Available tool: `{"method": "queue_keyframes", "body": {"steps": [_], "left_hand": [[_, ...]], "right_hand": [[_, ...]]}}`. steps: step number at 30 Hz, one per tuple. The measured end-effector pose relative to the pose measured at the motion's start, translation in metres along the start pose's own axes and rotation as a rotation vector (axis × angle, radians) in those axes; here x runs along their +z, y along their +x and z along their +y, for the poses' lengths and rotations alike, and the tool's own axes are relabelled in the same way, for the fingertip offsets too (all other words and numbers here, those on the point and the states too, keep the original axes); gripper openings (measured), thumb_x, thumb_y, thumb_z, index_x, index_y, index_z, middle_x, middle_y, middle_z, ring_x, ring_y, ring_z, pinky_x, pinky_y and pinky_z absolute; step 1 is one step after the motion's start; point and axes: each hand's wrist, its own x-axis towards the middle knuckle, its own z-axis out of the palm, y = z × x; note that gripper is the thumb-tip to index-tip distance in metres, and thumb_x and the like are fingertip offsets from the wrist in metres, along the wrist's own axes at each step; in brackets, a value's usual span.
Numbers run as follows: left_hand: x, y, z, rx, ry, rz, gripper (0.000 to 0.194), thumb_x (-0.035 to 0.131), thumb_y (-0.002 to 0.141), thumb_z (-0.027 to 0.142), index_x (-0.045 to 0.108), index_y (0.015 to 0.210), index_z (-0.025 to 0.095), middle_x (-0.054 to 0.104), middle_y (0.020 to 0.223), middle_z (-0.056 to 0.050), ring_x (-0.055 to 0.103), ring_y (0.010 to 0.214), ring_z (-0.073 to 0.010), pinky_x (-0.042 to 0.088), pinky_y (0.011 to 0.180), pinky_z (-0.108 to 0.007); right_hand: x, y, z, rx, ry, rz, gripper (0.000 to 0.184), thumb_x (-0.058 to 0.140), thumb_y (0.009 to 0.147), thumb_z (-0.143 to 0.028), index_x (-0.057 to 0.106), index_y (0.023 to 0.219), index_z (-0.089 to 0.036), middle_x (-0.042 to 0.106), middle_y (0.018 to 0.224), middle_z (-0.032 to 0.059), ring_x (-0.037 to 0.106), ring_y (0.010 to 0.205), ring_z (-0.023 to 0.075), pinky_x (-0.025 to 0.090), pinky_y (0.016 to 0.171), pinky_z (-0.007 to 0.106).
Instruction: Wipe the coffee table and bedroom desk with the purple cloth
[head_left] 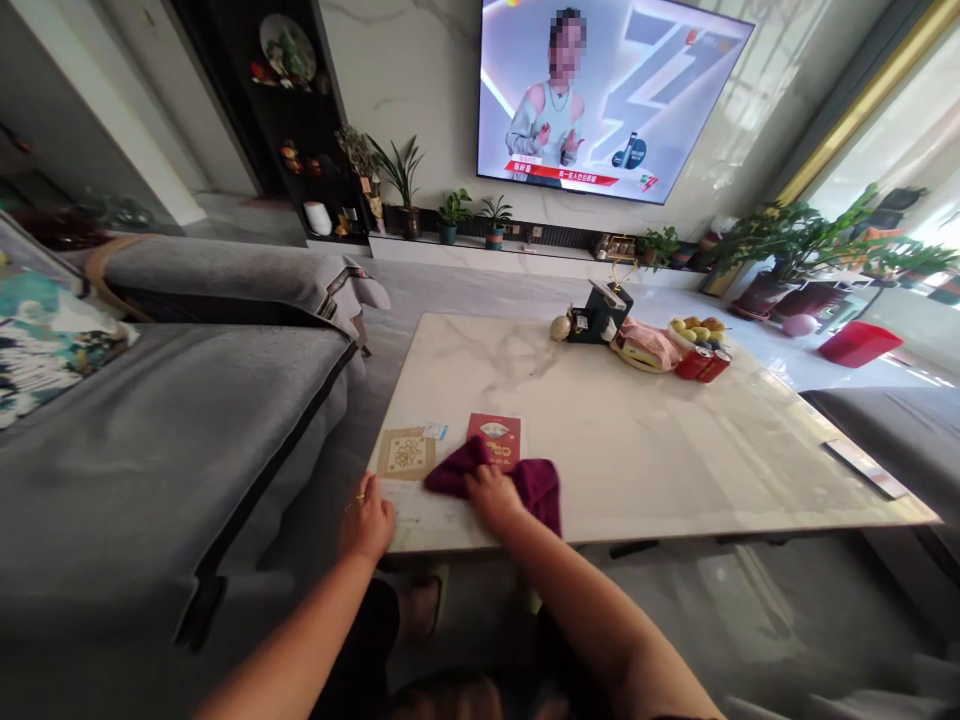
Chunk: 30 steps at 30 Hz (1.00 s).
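A purple cloth [540, 490] lies bunched on the marble-patterned table [637, 450] under my right hand [495, 500], whose fingers are closed on it. Part of the cloth covers the lower edge of a red booklet [495, 430] with a fan-shaped picture. At the table's near left corner rests my left hand [367, 518], a ring on one finger, its fingers laid out at the edge. Between the two hands is a whitish sheet [424, 510], its outline hard to make out. Just beyond my left hand lies a tan square with a pattern [406, 453], a small blue-white card [435, 431] at its corner.
Toward the table's far side stand a dark green box [604, 312], a fruit bowl [679, 340], a pink cloth [649, 343] and red cans [703, 364]. A phone [865, 468] lies near the right edge. A grey sofa [172, 450] is at left.
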Motion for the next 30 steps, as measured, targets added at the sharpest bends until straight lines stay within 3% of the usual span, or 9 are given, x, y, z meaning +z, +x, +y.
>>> {"method": "queue_keyframes", "body": {"steps": [6, 8, 11, 15, 18, 21, 26, 28, 30], "left_hand": [[-0.003, -0.003, 0.003, -0.031, 0.010, -0.010, 0.052, 0.040, 0.093, 0.019, 0.054, 0.140, 0.002, 0.050, 0.153, -0.022, 0.047, 0.143, -0.0333, 0.044, 0.118, -0.045], [-0.005, -0.003, 0.004, -0.034, 0.012, -0.018, 0.052, 0.040, 0.094, 0.019, 0.055, 0.140, 0.001, 0.049, 0.153, -0.023, 0.047, 0.142, -0.0345, 0.044, 0.117, -0.046], [-0.006, -0.004, 0.005, -0.043, 0.017, -0.035, 0.054, 0.041, 0.094, 0.020, 0.053, 0.143, 0.002, 0.048, 0.154, -0.023, 0.045, 0.143, -0.0362, 0.044, 0.116, -0.047], [-0.007, -0.005, 0.007, -0.045, 0.027, -0.069, 0.054, 0.042, 0.094, 0.020, 0.052, 0.144, 0.003, 0.046, 0.156, -0.022, 0.043, 0.144, -0.0355, 0.041, 0.119, -0.047], [-0.009, -0.004, 0.008, -0.051, 0.036, -0.086, 0.054, 0.041, 0.094, 0.020, 0.052, 0.144, 0.003, 0.045, 0.156, -0.022, 0.043, 0.145, -0.0350, 0.042, 0.118, -0.046], [-0.011, -0.003, 0.009, -0.058, 0.037, -0.094, 0.054, 0.040, 0.094, 0.020, 0.052, 0.144, 0.004, 0.045, 0.156, -0.021, 0.043, 0.145, -0.0340, 0.043, 0.117, -0.045], [-0.015, -0.002, 0.010, -0.059, 0.027, -0.100, 0.052, 0.039, 0.094, 0.020, 0.054, 0.142, 0.006, 0.047, 0.154, -0.021, 0.044, 0.144, -0.0327, 0.043, 0.117, -0.045], [-0.016, -0.001, 0.010, -0.059, 0.024, -0.105, 0.052, 0.039, 0.094, 0.019, 0.054, 0.142, 0.006, 0.048, 0.155, -0.020, 0.045, 0.144, -0.0321, 0.043, 0.116, -0.045], [-0.017, -0.002, 0.010, -0.061, 0.021, -0.108, 0.053, 0.040, 0.094, 0.019, 0.054, 0.143, 0.006, 0.048, 0.155, -0.020, 0.045, 0.144, -0.0320, 0.043, 0.116, -0.044]], "right_hand": [[-0.022, -0.103, 0.179, 0.681, -0.039, 0.026, 0.047, 0.038, 0.100, -0.017, 0.056, 0.144, -0.025, 0.057, 0.135, 0.0171, 0.059, 0.123, 0.0297, 0.049, 0.098, 0.041], [-0.027, -0.128, 0.212, 0.877, -0.013, 0.024, 0.045, 0.038, 0.102, -0.024, 0.056, 0.144, -0.023, 0.057, 0.133, 0.0176, 0.061, 0.121, 0.0299, 0.048, 0.098, 0.041], [-0.033, -0.129, 0.221, 1.004, 0.016, 0.026, 0.047, 0.035, 0.105, -0.032, 0.057, 0.142, -0.016, 0.058, 0.129, 0.0215, 0.063, 0.117, 0.0318, 0.049, 0.095, 0.042], [-0.033, -0.069, 0.177, 0.848, 0.037, 0.035, 0.047, 0.032, 0.105, -0.031, 0.061, 0.137, -0.012, 0.058, 0.130, 0.0228, 0.059, 0.122, 0.0306, 0.045, 0.102, 0.042], [-0.026, -0.015, 0.118, 0.615, 0.092, 0.034, 0.042, 0.038, 0.105, -0.035, 0.063, 0.136, -0.022, 0.059, 0.133, 0.0159, 0.056, 0.125, 0.0272, 0.046, 0.101, 0.037], [-0.015, 0.015, 0.046, 0.354, 0.138, 0.025, 0.036, 0.047, 0.103, -0.039, 0.066, 0.131, -0.028, 0.062, 0.129, 0.0120, 0.057, 0.122, 0.0271, 0.049, 0.096, 0.035], [0.008, -0.001, -0.055, -0.170, 0.095, -0.011, 0.032, 0.050, 0.101, -0.032, 0.067, 0.125, -0.020, 0.064, 0.115, 0.0139, 0.059, 0.110, 0.0293, 0.053, 0.090, 0.038], [0.013, -0.015, -0.070, -0.293, 0.070, -0.051, 0.035, 0.052, 0.101, -0.034, 0.063, 0.132, -0.023, 0.064, 0.116, 0.0121, 0.059, 0.110, 0.0289, 0.054, 0.088, 0.038], [0.011, -0.027, -0.064, -0.330, 0.053, -0.090, 0.039, 0.051, 0.101, -0.035, 0.060, 0.138, -0.026, 0.064, 0.118, 0.0105, 0.058, 0.112, 0.0290, 0.055, 0.087, 0.037]]}}
